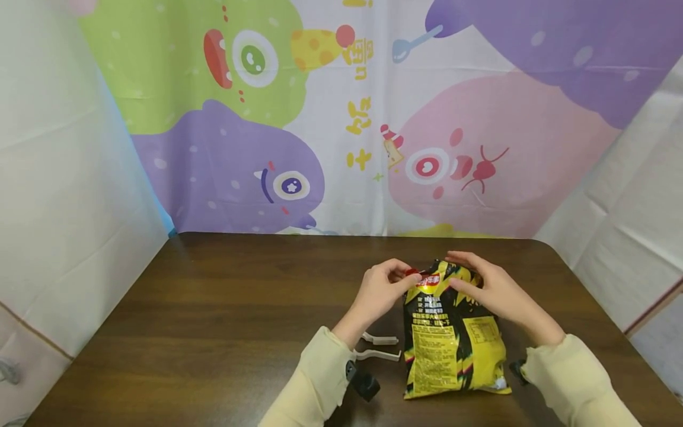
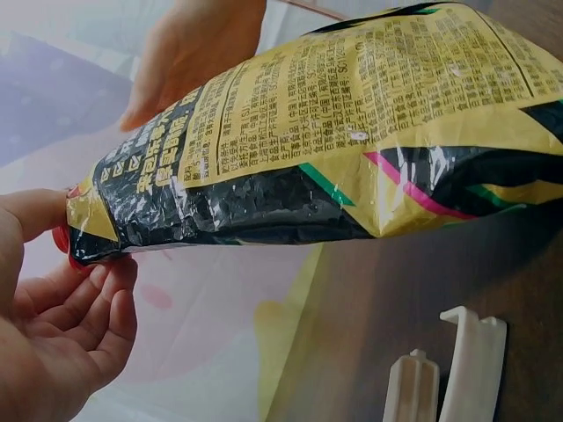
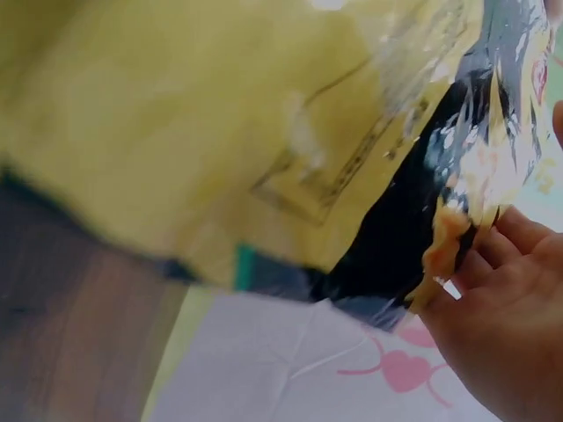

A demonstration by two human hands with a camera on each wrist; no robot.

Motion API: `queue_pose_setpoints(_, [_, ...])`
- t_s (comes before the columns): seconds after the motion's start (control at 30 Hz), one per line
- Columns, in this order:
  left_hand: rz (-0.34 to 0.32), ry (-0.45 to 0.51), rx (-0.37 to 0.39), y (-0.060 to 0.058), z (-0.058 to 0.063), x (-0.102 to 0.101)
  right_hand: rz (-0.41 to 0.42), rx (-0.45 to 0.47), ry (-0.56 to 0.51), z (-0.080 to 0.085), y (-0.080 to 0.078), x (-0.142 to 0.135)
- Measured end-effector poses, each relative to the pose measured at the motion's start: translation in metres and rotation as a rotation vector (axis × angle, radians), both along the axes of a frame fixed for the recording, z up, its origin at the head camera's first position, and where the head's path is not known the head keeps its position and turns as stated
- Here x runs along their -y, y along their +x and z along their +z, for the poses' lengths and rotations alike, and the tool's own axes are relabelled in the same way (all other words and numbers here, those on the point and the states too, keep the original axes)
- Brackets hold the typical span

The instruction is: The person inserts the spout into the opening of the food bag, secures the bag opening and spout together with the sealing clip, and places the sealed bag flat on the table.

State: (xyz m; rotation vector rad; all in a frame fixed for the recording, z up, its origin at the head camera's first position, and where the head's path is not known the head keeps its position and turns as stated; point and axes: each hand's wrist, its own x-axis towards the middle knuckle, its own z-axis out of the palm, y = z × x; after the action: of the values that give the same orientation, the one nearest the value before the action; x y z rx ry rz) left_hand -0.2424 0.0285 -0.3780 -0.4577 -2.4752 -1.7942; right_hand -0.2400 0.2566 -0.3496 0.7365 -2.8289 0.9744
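Note:
A black and yellow snack bag (image 1: 434,344) with printed text stands before me, its top between my hands. My left hand (image 1: 381,290) pinches the top left corner, beside a red label; in the left wrist view the thumb lies over the corner (image 2: 92,220) and fingers are below. My right hand (image 1: 498,290) is at the top right of the bag, thumb in front and fingers reaching behind, with a gap between them. In the right wrist view its fingers (image 3: 515,242) touch the crumpled edge. A white bag clip (image 1: 379,356) lies spread on the table, partly hidden by my left wrist.
The dark wooden table (image 1: 213,332) runs back to a cloth backdrop (image 1: 352,201) with cartoon figures. White cloth walls (image 1: 80,178) stand at both sides. A black wrist device (image 1: 365,385) is on my left sleeve.

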Motion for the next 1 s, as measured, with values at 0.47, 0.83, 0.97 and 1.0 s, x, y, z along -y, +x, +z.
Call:
queue_pose_setpoints(0.47, [-0.031,0.028,0.017,0.005,0.003,-0.002,0.037,0.035,0.049,0.014,-0.008,0.016])
queue_pose_setpoints(0.83, [-0.033,0.053,0.029,0.008,0.001,-0.005,0.049,0.164,-0.004,0.015,-0.012,0.02])
queue_pose_setpoints(0.97, [-0.034,0.06,0.037,0.008,0.0,-0.006,0.071,0.233,-0.093,0.017,-0.013,0.019])
queue_pose_setpoints(1.0, [-0.036,0.061,0.039,0.008,0.0,-0.006,0.075,0.253,-0.114,0.017,-0.013,0.019])
